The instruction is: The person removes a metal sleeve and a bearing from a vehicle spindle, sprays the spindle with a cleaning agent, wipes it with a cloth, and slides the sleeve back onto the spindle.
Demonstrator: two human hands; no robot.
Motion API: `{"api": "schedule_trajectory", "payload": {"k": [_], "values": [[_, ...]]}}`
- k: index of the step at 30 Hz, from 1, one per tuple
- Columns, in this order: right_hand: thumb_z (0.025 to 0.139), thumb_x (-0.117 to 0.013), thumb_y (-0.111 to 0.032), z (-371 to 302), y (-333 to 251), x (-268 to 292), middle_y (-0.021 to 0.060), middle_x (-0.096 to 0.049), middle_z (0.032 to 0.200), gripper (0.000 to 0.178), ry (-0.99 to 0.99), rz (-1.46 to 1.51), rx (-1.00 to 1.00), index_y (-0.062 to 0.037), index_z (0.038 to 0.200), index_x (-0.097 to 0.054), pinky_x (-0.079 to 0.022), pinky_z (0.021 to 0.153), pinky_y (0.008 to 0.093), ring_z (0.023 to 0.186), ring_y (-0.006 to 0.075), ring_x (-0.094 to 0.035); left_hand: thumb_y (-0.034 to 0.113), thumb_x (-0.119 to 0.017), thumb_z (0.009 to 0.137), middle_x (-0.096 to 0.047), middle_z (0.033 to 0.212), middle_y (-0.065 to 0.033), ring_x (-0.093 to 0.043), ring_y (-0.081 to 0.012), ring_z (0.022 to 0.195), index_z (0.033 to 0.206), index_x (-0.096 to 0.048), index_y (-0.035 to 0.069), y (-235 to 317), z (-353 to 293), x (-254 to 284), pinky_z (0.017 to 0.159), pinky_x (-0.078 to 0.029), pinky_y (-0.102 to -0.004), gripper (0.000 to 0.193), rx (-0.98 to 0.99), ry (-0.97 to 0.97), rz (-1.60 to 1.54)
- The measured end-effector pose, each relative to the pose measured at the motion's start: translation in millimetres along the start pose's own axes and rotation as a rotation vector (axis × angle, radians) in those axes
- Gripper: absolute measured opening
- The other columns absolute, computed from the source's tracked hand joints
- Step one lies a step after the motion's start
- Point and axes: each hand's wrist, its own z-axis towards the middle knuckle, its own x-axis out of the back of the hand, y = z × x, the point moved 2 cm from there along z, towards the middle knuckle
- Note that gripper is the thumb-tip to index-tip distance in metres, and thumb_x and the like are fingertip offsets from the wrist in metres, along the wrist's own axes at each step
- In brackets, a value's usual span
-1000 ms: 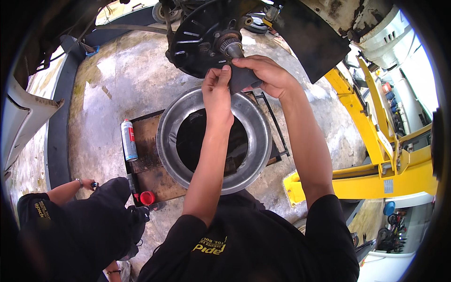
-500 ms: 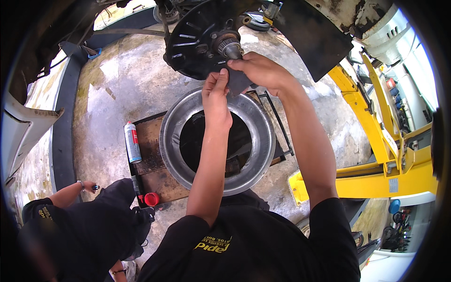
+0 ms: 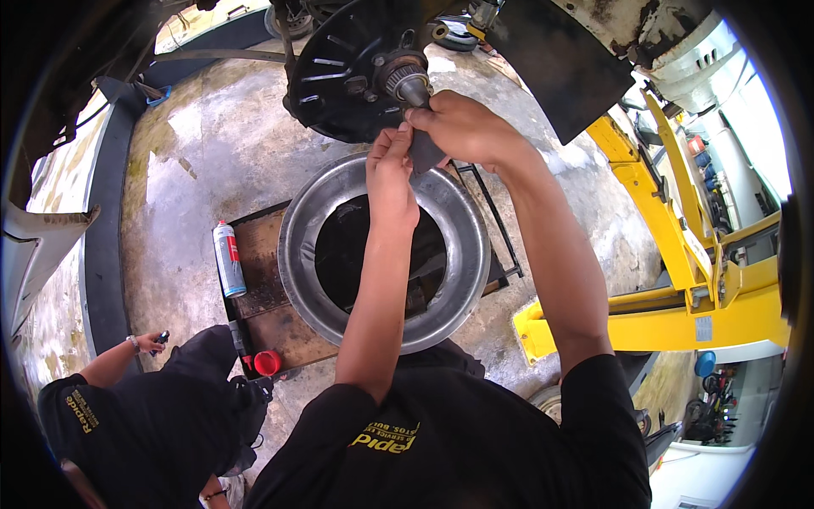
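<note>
A dark grey sheet that looks like sandpaper (image 3: pixel 426 151) is pinched between my two hands, just below the tip of a metal spindle (image 3: pixel 413 86). My left hand (image 3: pixel 393 165) grips its left edge between thumb and fingers. Reaching in from the right, my right hand (image 3: pixel 465 127) is closed over the upper part of the sheet, its thumb close to the spindle's end. Some of its fingertips are hidden behind the sheet. A ribbed bearing ring sits on the spindle, in front of a black slotted backing plate (image 3: pixel 326 93).
Below my arms a wide metal basin (image 3: pixel 298 293) rests on a wooden-topped trolley (image 3: pixel 259 263). A spray can (image 3: pixel 229 259) and a red cap (image 3: pixel 267 363) are at its left. A co-worker (image 3: pixel 127 416) is at lower left. Yellow lift arms (image 3: pixel 670 318) stand on the right.
The whole view has shifted, so the basin and spindle appear slightly further left. Both hands keep hold of the sheet beside the spindle. The co-worker's hand has shifted slightly.
</note>
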Motion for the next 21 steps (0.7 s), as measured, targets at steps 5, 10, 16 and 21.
{"api": "schedule_trajectory", "payload": {"k": [5, 10, 16, 21], "values": [[0.098, -0.069, -0.032, 4, 19, 10, 0.0122, -0.073, 0.099, 0.036, -0.174, 0.693, -0.102, 0.0024, 0.109, -0.068, -0.058, 0.082, 0.0434, 0.091, 0.0236, -0.074, 0.025, -0.061, 0.106, -0.064, 0.094, 0.0020, -0.059, -0.0096, 0.087, 0.097, -0.063, 0.012, 15, -13, -17, 0.083, -0.042, -0.0273, 0.016, -0.021, -0.072, 0.075], [0.095, -0.064, -0.018, -13, -36, -27, 0.0171, -0.074, 0.100, 0.023, 0.232, -1.033, 0.079, -0.0001, 0.108, -0.073, -0.053, 0.092, 0.0532, 0.098, 0.0355, -0.073, 0.023, -0.062, 0.104, -0.066, 0.098, 0.0022, -0.058, -0.0084, 0.088, 0.103, -0.062, 0.010, -13, -6, -22, 0.083, -0.047, -0.0283, 0.013, 0.072, -0.103, -0.192], [0.097, -0.068, -0.026, 6, 7, 4, 0.0118, -0.073, 0.097, 0.031, 0.034, 0.005, 0.018, 0.0003, 0.113, -0.070, -0.056, 0.086, 0.0459, 0.091, 0.0279, -0.074, 0.018, -0.060, 0.105, -0.065, 0.094, 0.0006, -0.059, -0.0098, 0.088, 0.096, -0.062, 0.009, 8, -6, -5, 0.085, -0.047, -0.0298, 0.013, -0.077, -0.030, 0.097], [0.098, -0.068, -0.038, 8, 27, 7, 0.0097, -0.072, 0.098, 0.041, -0.132, 0.512, -0.080, 0.0009, 0.112, -0.068, -0.058, 0.068, 0.0341, 0.086, 0.0210, -0.072, 0.021, -0.064, 0.103, -0.060, 0.086, 0.0039, -0.051, -0.0073, 0.081, 0.091, -0.063, 0.012, 14, -9, -11, 0.079, -0.038, -0.0240, 0.015, -0.061, -0.045, 0.125]]}}
